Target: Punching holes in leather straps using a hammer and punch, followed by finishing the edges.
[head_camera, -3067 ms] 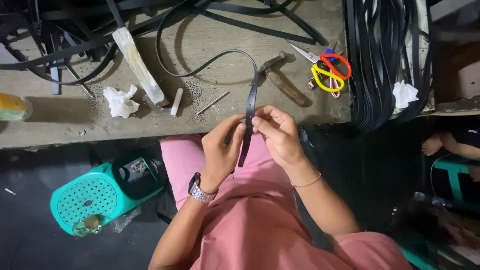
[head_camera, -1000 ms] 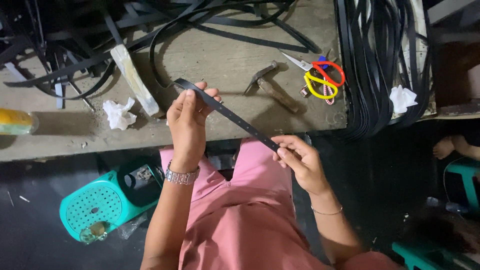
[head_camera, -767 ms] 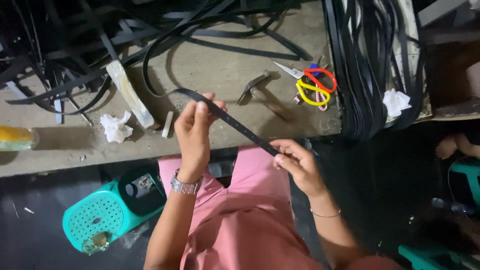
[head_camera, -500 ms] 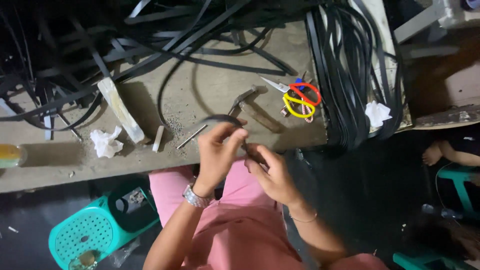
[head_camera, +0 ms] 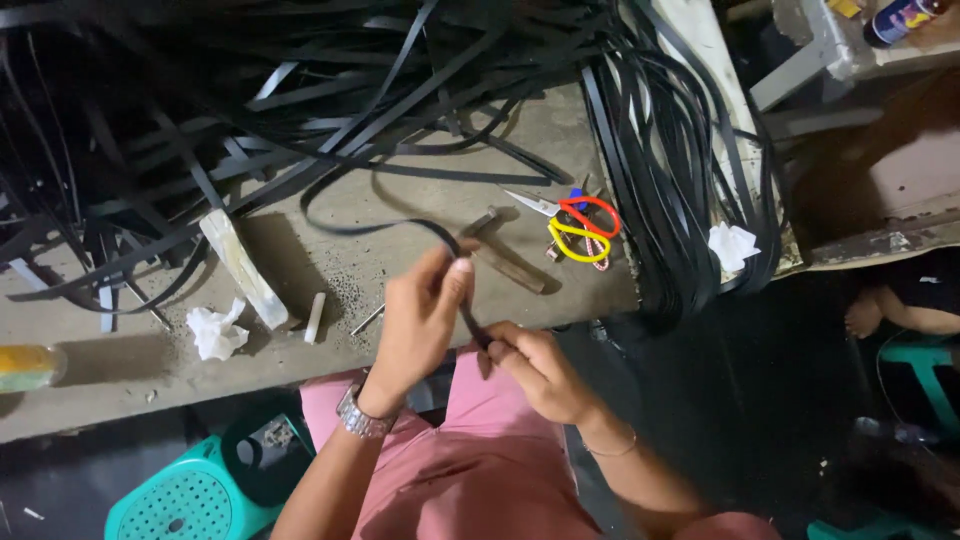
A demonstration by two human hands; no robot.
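Where a second ago the black strap (head_camera: 470,312) was stretched straight between them, the left hand (head_camera: 418,322) and right hand (head_camera: 535,368) now pinch it close together at the desk's (head_camera: 400,215) near edge, its tail looping back toward the hammer (head_camera: 505,260) and scissors (head_camera: 570,222).

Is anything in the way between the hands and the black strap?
No. Both hands already touch the strap: the left hand pinches it from above, and the right hand holds its lower end. The hammer lies behind on the bench.
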